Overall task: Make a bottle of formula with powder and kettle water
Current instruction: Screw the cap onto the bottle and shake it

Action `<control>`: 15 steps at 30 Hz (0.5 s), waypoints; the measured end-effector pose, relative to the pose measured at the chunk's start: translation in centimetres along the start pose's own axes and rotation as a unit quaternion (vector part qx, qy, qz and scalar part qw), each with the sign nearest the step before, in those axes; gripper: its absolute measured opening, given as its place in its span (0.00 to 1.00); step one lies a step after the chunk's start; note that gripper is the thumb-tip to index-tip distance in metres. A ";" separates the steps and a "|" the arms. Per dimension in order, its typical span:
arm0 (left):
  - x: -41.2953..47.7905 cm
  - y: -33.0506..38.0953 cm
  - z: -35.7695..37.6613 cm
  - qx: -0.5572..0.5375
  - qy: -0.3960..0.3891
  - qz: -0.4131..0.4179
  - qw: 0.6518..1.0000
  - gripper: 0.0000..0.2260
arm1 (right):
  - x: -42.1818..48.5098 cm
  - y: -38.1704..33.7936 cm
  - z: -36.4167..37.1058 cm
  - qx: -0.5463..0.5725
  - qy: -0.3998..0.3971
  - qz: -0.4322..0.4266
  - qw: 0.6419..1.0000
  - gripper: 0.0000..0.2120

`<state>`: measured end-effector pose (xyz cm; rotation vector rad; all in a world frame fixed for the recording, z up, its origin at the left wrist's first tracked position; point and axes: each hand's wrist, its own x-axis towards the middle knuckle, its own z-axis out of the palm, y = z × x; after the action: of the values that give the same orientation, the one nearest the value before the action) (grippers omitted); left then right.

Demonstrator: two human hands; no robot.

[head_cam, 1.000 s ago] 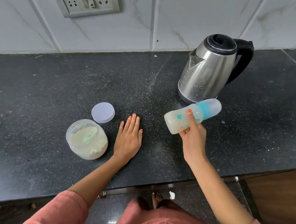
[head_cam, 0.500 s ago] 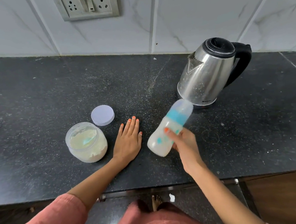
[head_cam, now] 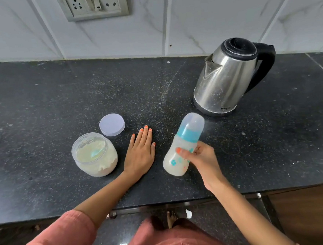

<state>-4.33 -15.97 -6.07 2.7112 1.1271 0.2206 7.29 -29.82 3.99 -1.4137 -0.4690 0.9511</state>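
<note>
Over the black speckled counter, the right hand gripped the tilted, capped clear plastic baby bottle of milky liquid, fingers curled round it, near the steel kettle. The left hand lay flat, fingers together. Filling seemed done; only mixing apparently remained.

In our right hand, the bottle was milky white, with a teal collar, a frosted bluish cap and small teal and orange prints beside the fingers. Nails on both hands were orange. Just left of the fingers of our left hand, the jar was clear over pale cream powder, a teal scoop showing; the lid beyond was pale lilac. Past our right fingertips we saw the kettle, silver with black top and handle. The countertop under our fingers was black, speckled white.
</note>
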 end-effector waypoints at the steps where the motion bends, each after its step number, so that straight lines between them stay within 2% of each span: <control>1: 0.0 0.0 0.0 0.003 -0.001 0.001 1.000 0.23 | 0.4 -0.3 -0.1 0.046 0.022 -0.001 0.999 0.10; 4: 0.0 0.0 0.0 0.008 0.001 0.002 1.000 0.23 | 1.9 -1.1 0.0 0.224 0.099 -0.005 0.970 0.10; 5: 0.0 0.0 0.1 0.009 0.000 0.002 1.000 0.23 | 2.0 -1.0 0.2 0.238 0.110 -0.007 0.965 0.08; 7: 0.0 0.0 0.1 0.006 -0.003 0.000 1.000 0.23 | 1.4 -0.5 0.7 0.158 0.085 0.003 0.984 0.07; 10: 0.1 -0.1 0.1 0.004 -0.007 -0.002 1.000 0.23 | -0.2 0.0 0.8 -0.004 -0.027 0.003 1.000 0.08; 12: 0.1 -0.1 0.1 0.007 -0.007 -0.001 1.000 0.23 | -0.1 -0.5 0.5 0.011 -0.031 -0.007 0.999 0.11; 15: 0.0 -0.1 0.1 0.008 -0.004 -0.001 1.000 0.23 | 1.5 -1.4 0.0 0.161 0.064 -0.016 0.985 0.13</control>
<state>-4.36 -15.92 -6.17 2.7223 1.1328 0.2024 8.50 -28.46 4.99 -1.1603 -0.2287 0.8604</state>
